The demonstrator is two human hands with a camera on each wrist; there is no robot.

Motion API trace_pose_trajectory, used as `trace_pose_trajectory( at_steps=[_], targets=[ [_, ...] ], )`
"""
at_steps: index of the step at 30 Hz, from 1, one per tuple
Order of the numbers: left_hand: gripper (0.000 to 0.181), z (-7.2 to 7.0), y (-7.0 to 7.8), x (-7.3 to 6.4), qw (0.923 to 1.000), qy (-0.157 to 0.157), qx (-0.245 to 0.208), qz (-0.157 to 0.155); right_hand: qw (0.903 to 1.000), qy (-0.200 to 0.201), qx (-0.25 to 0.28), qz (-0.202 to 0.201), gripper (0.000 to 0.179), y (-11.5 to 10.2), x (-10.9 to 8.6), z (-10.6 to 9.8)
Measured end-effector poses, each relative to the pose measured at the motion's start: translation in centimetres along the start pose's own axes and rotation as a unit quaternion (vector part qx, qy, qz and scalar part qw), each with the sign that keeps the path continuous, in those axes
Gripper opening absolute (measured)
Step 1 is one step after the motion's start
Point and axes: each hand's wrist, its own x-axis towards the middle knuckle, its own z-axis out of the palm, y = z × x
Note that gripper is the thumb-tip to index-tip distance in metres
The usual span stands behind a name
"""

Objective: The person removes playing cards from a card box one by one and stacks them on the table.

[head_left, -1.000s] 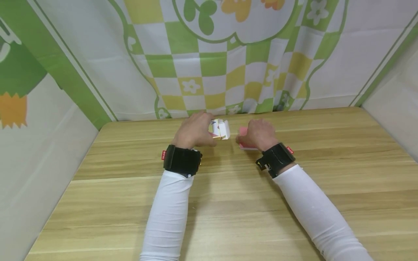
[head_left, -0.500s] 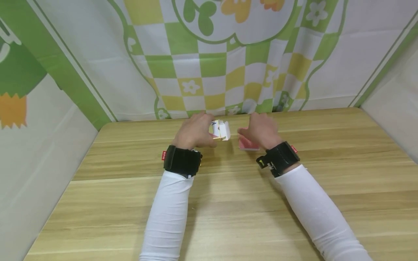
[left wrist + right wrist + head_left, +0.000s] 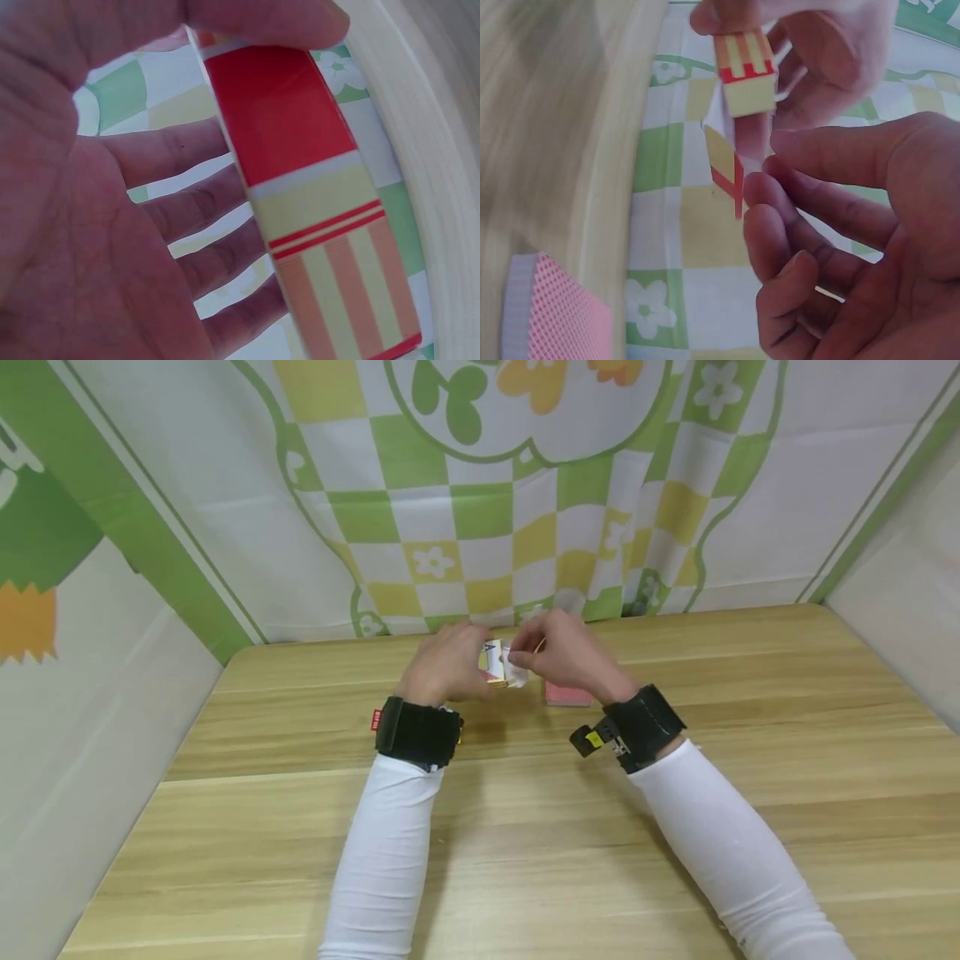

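Observation:
My left hand (image 3: pixel 446 665) holds a small playing-card box (image 3: pixel 495 660) at the far side of the table, thumb on one side and fingers on the other. In the left wrist view its narrow red, cream and striped side (image 3: pixel 289 127) faces the camera. The box's end flap (image 3: pixel 721 159) hangs open in the right wrist view. Thumb and forefinger of my right hand (image 3: pixel 564 652) pinch at the white edge of the flap. Beneath the right hand, a deck of playing cards (image 3: pixel 567 695) with red patterned backs lies on the table, partly hidden in the head view.
The wooden table (image 3: pixel 480 835) spreads out in front of both forearms. A green, yellow and white checked cloth (image 3: pixel 487 510) hangs right behind its back edge. Black straps with cameras sit on both wrists.
My right hand has let go of the card deck, lifted off it and moved left to the box's open flap. The left hand stays in place with the box.

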Motion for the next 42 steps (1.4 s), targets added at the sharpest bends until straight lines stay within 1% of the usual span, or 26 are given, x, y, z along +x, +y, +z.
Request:
trace_pose_trajectory(
  at_steps=[1,3,9,14,20,27,34,37,42],
  targets=[
    [0.046,0.0,0.0,0.0,1.0,0.0,0.0,0.001,0.9999,-0.011,0.003,0.002,0.012,0.0,0.0,0.1],
    [0.045,0.0,0.1,0.0,1.0,0.002,0.002,0.002,0.9998,-0.017,0.005,0.007,0.012,0.1,0.1,0.4],
    [0.04,0.0,0.3,0.0,0.9999,0.003,0.001,0.009,0.9996,0.0,0.007,0.026,0.015,0.5,0.2,1.1],
    [0.039,-0.1,0.5,0.0,0.9999,0.0,0.005,0.013,0.9992,0.014,-0.007,0.036,0.019,0.8,0.3,1.5],
    [0.043,0.1,0.6,0.1,0.9998,0.003,0.011,0.019,0.9991,0.013,-0.007,0.039,0.021,0.9,0.3,2.0],
    [0.043,0.3,0.7,0.2,0.9996,0.007,0.013,0.023,0.9986,-0.005,0.009,0.052,0.023,1.1,0.2,1.9],
    [0.042,0.2,0.9,0.2,0.9996,0.005,0.013,0.025,0.9971,-0.021,0.027,0.068,0.019,1.1,0.2,1.6],
    [0.042,0.2,0.9,0.2,0.9996,0.007,0.012,0.025,0.9965,-0.027,0.039,0.068,0.019,1.2,0.2,1.6],
    [0.044,0.1,0.8,0.1,0.9997,0.006,0.013,0.022,0.9939,-0.049,0.06,0.079,0.021,1.4,0.2,1.4]
  ],
)
